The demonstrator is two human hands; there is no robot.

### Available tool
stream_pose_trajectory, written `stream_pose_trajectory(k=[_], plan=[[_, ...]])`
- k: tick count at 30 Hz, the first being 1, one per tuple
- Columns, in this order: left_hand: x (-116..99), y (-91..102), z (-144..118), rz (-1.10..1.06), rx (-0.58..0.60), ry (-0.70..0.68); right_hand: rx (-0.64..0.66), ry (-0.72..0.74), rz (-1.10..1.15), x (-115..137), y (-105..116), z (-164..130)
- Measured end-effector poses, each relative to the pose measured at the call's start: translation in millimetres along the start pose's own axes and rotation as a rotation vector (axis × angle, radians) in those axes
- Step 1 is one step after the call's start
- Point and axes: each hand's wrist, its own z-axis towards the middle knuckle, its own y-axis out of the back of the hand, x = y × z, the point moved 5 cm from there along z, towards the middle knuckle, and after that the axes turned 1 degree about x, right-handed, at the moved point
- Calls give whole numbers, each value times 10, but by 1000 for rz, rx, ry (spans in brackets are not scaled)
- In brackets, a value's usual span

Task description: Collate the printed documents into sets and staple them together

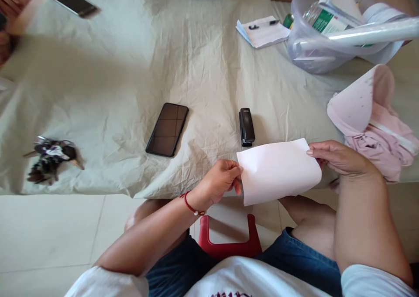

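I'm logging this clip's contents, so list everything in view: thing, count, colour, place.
paper sheet: 1, white, held at the cloth's near edge
stapler: 1, black, just behind the sheet
phone: 1, black, centre
second phone: 1, dark, far left
keys: 1 bunch, dark, left
notepad with pen: 1, white, far right
tub: 1, clear, far right, holding paper rolls
pink cloth: 1, right edge
stool: 1, red, under the person
left hand: grips the sheet's left edge
right hand: grips the right corner
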Motion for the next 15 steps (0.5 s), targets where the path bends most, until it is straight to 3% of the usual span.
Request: stream_pose_trajectory(k=[4, 10, 15], plan=[[-21, 8, 24, 16, -42, -11, -13, -45, -26, -39, -22, 64], [-79, -42, 87, 32, -25, -31, -314, 69, 217, 84, -70, 181], [-87, -80, 120, 32, -18, -41, -381, 100, 167, 173, -122, 210]])
